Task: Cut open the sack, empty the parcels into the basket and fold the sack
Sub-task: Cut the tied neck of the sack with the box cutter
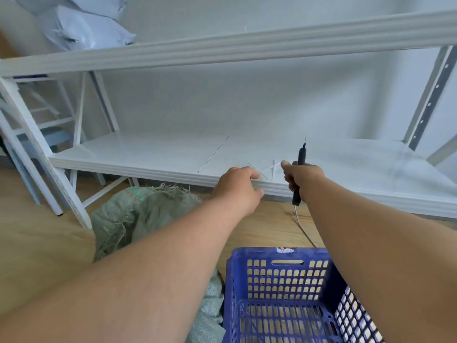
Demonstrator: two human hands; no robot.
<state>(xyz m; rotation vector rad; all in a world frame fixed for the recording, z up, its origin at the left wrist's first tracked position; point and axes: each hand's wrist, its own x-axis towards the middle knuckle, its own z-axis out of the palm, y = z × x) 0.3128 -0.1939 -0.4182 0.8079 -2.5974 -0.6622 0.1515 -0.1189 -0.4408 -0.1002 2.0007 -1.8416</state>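
A grey-green woven sack (pixel 138 219) with a frayed top lies bulging on the wooden floor, left of centre. A blue plastic basket (pixel 279 288) with slotted walls stands at the bottom right, and nothing shows inside it. My right hand (pixel 303 177) is shut on a slim black corded cutting tool (pixel 300 167), held upright with its thin tip pointing up. My left hand (pixel 238 186) reaches to the front edge of the low white shelf (pixel 148 154), its fingers curled beside thin clear strips (pixel 265 170) lying there. Both hands are above and beyond the sack.
A white metal rack has a low shelf and an upper beam (pixel 222 50). Pale plastic parcels (pixel 86 28) are piled on the upper level at the top left. A white cord (pixel 304 229) trails from the tool across the floor. White frames (pixel 37 134) lean at the left.
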